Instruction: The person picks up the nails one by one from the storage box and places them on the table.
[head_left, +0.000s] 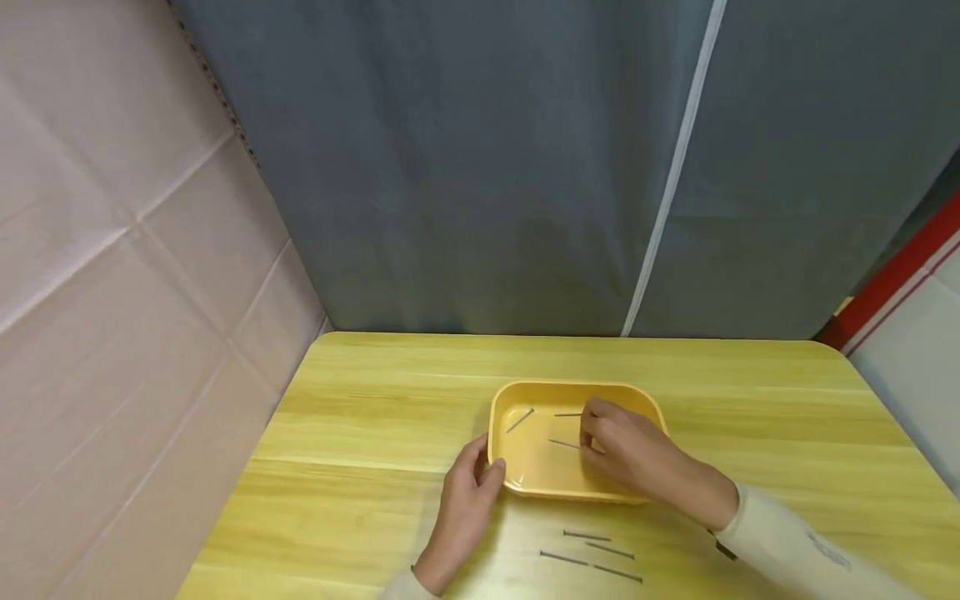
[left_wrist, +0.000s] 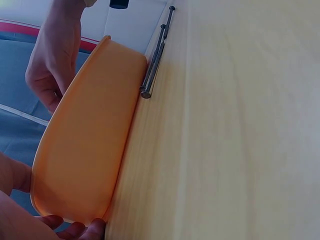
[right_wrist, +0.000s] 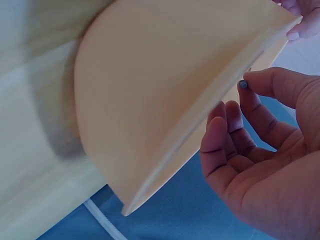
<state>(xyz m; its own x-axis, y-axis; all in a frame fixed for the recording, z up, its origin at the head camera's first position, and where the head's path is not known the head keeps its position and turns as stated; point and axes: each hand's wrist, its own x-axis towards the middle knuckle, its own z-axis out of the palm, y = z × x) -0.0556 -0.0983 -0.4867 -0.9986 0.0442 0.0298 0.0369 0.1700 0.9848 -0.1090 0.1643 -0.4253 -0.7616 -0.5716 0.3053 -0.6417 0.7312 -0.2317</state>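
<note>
A yellow plastic tray (head_left: 525, 482) stands on the table. My left hand (head_left: 467, 502) grips its left front corner, thumb at the rim and fingers against the outer wall (left_wrist: 85, 150). Over the tray's right half is my right hand (head_left: 626, 446), thumb and index finger pinching a nail (right_wrist: 243, 84) whose head shows in the right wrist view. In the head view a nail shaft (head_left: 564, 443) points left from those fingertips. Inside the tray lie a slanted nail (head_left: 520, 420) at the left and another nail (head_left: 567, 415) partly hidden behind the right hand.
Several loose nails (head_left: 587, 535) lie on the wood-grain table (head_left: 360, 483) in front of the tray. A grey-blue curtain (head_left: 480, 208) hangs behind the table's far edge. Pale wall covering (head_left: 135, 333) flanks the left side.
</note>
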